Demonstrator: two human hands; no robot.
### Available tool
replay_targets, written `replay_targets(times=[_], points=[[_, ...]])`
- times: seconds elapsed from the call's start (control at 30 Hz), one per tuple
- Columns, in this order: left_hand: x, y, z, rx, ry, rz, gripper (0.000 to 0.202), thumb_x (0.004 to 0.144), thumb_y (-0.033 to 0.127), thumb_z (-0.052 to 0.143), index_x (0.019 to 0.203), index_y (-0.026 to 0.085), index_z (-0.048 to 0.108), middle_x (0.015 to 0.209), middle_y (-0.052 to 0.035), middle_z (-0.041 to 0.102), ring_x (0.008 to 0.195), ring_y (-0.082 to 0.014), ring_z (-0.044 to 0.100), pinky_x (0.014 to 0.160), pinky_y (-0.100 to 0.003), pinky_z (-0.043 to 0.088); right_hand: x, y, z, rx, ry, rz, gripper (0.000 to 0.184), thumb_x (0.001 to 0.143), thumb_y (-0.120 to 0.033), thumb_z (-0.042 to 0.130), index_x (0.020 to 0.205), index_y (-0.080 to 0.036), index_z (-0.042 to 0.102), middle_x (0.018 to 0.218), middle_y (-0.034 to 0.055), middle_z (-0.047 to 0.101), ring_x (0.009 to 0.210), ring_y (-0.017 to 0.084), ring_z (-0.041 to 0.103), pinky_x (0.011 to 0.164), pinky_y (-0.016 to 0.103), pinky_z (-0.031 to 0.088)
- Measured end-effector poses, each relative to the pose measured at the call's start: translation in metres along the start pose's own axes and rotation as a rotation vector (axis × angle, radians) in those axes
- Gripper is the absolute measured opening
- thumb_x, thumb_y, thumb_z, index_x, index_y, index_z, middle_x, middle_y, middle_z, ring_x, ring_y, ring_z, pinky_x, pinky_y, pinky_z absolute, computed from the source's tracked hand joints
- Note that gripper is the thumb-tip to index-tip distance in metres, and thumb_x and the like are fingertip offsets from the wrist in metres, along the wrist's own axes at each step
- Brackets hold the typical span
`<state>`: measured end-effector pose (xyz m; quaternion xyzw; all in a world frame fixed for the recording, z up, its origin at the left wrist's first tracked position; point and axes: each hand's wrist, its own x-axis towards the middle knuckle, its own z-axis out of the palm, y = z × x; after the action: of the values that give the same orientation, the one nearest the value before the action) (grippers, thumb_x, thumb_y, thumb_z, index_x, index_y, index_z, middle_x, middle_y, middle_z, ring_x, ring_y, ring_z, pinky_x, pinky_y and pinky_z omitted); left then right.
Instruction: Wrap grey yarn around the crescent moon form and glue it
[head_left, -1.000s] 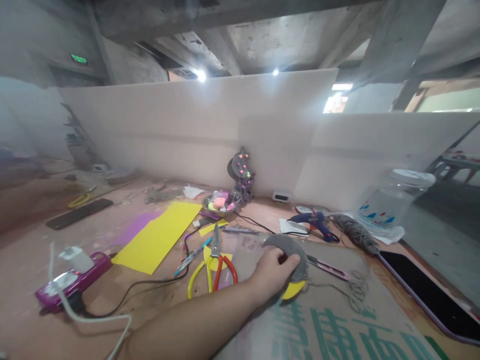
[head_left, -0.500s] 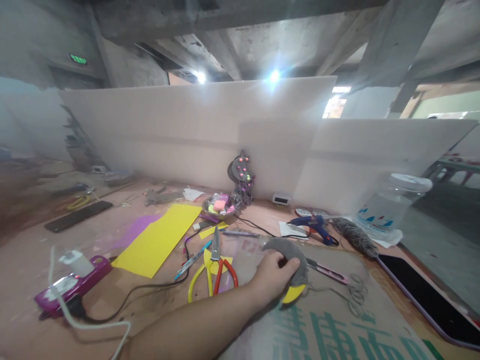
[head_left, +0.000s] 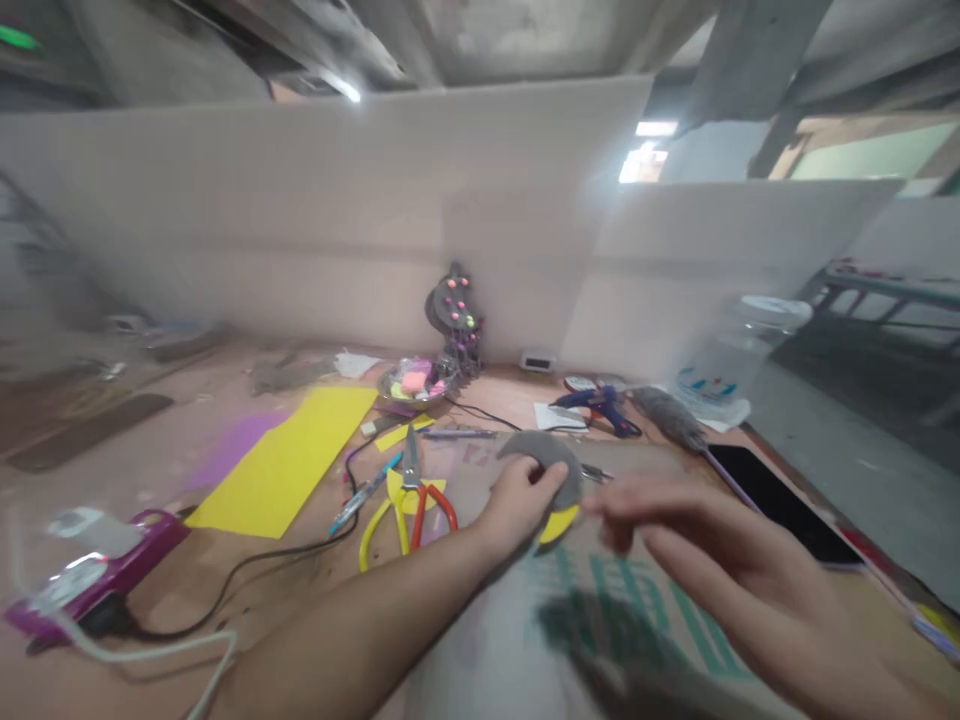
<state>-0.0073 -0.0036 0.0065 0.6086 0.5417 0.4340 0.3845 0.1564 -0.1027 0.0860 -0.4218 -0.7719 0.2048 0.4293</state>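
My left hand [head_left: 517, 500] reaches across from the lower left, thumb and fingers closed on a grey fuzzy crescent [head_left: 551, 460]. Yellow paper [head_left: 559, 523] shows at the crescent's lower end. To its right, my right hand [head_left: 712, 560] hovers over the cardboard, blurred, with thumb and fingers apart and nothing visible in it. Part of a craft knife [head_left: 596, 472] peeks out between the hands. Left of my left hand lie scissors [head_left: 411, 500] with one yellow and one red handle, over a yellow scrap.
Yellow paper [head_left: 292, 460], purple paper [head_left: 236, 447] and a power strip [head_left: 90, 580] lie left. A decorated grey crescent [head_left: 454, 305] stands behind a bowl [head_left: 412, 400]. A glue gun [head_left: 600, 405], plastic jar [head_left: 724, 370] and phone [head_left: 776, 505] are right; printed cardboard [head_left: 480, 640] lies in front.
My right hand has come into view from the lower right, beside the crescent. My left hand keeps its hold on the crescent. The whole view has shifted, moving the scene left and up.
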Motion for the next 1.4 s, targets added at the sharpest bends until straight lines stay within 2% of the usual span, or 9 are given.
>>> replay_targets(times=[0.1,0.2,0.37,0.5,0.7,0.87,1.03,1.17,1.4], points=[[0.001,-0.001,-0.002,-0.026,-0.043,-0.012,0.035,0.081,0.049,0.052,0.065,0.019,0.059,0.072,-0.0035,0.065,0.072,-0.0181,0.058,0.062,-0.028,0.042,0.018,0.033,0.005,-0.094,0.034,0.104,0.018,0.090,-0.035,0.054,0.101,-0.022,0.062,0.101,0.0083,0.068,0.087,0.021,0.065,0.076,0.034,0.054],[0.002,-0.003,-0.004,-0.024,-0.037,0.015,0.037,0.081,0.049,0.053,0.062,0.018,0.058,0.067,-0.0026,0.064,0.068,-0.0171,0.057,0.061,-0.027,0.040,0.019,0.068,0.015,-0.068,-0.090,0.278,0.031,0.089,-0.037,0.055,0.114,-0.019,0.053,0.075,0.0025,0.063,0.064,0.016,0.061,0.062,0.031,0.051],[0.002,-0.004,-0.006,-0.081,-0.016,0.073,0.035,0.082,0.047,0.055,0.063,0.017,0.058,0.066,-0.0017,0.064,0.064,-0.0152,0.056,0.059,-0.026,0.038,0.019,0.086,0.029,0.056,-0.215,0.446,0.053,0.084,-0.039,0.060,0.130,-0.020,0.044,0.060,-0.0061,0.054,0.051,0.013,0.053,0.052,0.026,0.044],[0.001,-0.004,-0.005,-0.072,0.001,0.078,0.037,0.082,0.046,0.056,0.059,0.017,0.055,0.062,-0.0003,0.059,0.060,-0.0136,0.052,0.055,-0.025,0.035,0.023,0.087,0.033,-0.088,-0.192,0.352,0.038,0.081,-0.042,0.063,0.111,-0.018,0.059,0.079,0.0016,0.063,0.055,0.012,0.052,0.054,0.027,0.042],[0.000,-0.002,-0.006,-0.047,-0.004,0.046,0.040,0.081,0.048,0.055,0.057,0.017,0.048,0.055,0.0041,0.048,0.057,-0.0110,0.045,0.055,-0.024,0.032,0.013,0.093,0.029,-0.276,0.008,0.007,0.016,0.087,-0.034,0.059,0.084,-0.018,0.059,0.075,0.0037,0.059,0.067,0.016,0.052,0.063,0.029,0.041],[-0.001,-0.001,-0.008,-0.029,0.003,0.047,0.041,0.081,0.049,0.054,0.057,0.017,0.047,0.056,0.0041,0.046,0.059,-0.0111,0.044,0.056,-0.024,0.032,0.007,0.086,0.031,-0.279,-0.091,-0.141,0.019,0.092,-0.028,0.053,0.083,-0.019,0.067,0.070,0.0044,0.064,0.066,0.016,0.056,0.065,0.029,0.042],[-0.002,-0.001,-0.007,-0.036,0.021,0.080,0.042,0.082,0.048,0.054,0.054,0.018,0.044,0.053,0.0049,0.042,0.055,-0.0103,0.041,0.054,-0.024,0.030,0.009,0.078,0.040,-0.139,-0.133,0.147,0.022,0.090,-0.030,0.053,0.084,-0.019,0.070,0.081,0.0048,0.072,0.074,0.017,0.062,0.071,0.030,0.045],[-0.008,0.001,-0.006,-0.043,0.020,0.095,0.042,0.083,0.049,0.054,0.057,0.018,0.046,0.055,0.0045,0.045,0.055,-0.0102,0.042,0.054,-0.024,0.031,0.014,0.077,0.044,0.145,-0.142,0.424,0.026,0.088,-0.037,0.053,0.077,-0.017,0.066,0.066,0.0000,0.062,0.061,0.014,0.054,0.058,0.026,0.041],[-0.014,0.005,-0.006,0.017,0.021,0.119,0.043,0.085,0.049,0.054,0.055,0.018,0.045,0.054,0.0037,0.044,0.055,-0.0108,0.042,0.054,-0.026,0.031,0.013,0.073,0.046,0.427,-0.113,0.583,0.031,0.079,-0.046,0.062,0.069,-0.018,0.059,0.059,-0.0033,0.050,0.055,0.010,0.043,0.053,0.024,0.035]])
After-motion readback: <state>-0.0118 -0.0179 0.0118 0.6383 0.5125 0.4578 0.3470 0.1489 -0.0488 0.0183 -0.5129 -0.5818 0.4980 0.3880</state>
